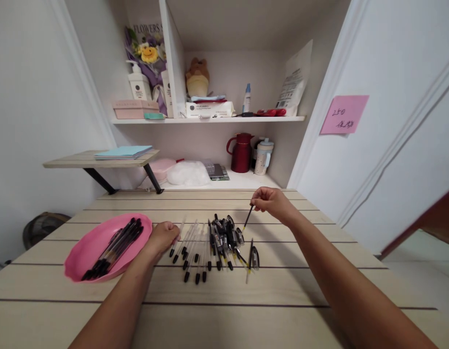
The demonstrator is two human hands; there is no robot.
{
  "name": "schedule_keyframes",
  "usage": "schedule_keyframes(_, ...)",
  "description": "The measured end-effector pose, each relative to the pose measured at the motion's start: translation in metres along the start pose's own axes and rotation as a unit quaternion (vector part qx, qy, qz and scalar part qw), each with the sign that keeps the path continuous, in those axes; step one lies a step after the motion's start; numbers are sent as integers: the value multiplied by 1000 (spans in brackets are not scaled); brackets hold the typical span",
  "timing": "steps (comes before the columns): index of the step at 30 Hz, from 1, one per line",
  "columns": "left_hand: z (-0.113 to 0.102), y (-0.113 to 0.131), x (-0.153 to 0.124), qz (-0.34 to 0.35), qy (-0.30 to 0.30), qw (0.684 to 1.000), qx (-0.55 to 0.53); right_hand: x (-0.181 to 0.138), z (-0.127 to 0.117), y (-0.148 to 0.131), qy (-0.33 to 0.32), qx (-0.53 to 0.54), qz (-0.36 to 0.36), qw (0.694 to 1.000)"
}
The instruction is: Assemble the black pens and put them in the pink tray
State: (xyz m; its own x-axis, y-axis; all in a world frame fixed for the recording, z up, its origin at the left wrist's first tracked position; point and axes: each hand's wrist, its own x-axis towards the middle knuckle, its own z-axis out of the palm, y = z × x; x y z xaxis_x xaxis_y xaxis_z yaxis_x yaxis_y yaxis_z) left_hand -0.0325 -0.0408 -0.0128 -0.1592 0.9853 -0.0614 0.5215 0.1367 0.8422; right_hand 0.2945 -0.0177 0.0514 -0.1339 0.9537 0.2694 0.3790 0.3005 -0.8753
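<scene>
My right hand [270,201] is raised over the table, its fingertips pinching a thin dark pen refill [248,216] that slants down to a yellowish end. Beneath it lies a pile of black pen parts [226,237], with caps and refills jumbled together. My left hand [164,237] rests on the table with curled fingers, closed on a clear pen barrel [177,238] with a black end. Several more clear barrels [197,261] lie between this hand and the pile. Left of my forearm, a pink oval tray [77,252] holds a bunch of dark pens [117,247].
A refill and a cap [255,258] lie apart, right of the pile. Behind the table stand a red jug [241,154], a pale cup [264,157] and a white plastic bag [188,173]. A small raised shelf [75,160] carries blue paper [124,152] at the back left.
</scene>
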Motion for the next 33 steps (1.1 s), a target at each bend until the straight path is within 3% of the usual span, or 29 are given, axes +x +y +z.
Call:
schedule_keyframes(6, 1, 3, -4, 1, 10, 1000, -12, 3, 9, 16, 36, -112, -69, 991)
schedule_keyframes(17, 1, 5, -3, 42, 22, 999, -26, 6, 16, 29, 76, -6, -19, 997)
schedule_keyframes(22, 7, 27, -17, 128, -59, 985, -97, 4, 23, 35, 29, -7, 36, 999)
schedule_keyframes(27, 15, 38, -31, 110, -130, 972, -161, 2, 28, 34, -1, 14, 58, 998)
schedule_keyframes(33, 18, 39, -36, 90, -148, 971, -166, 1, 17, 14, 31, 41, 10, 999)
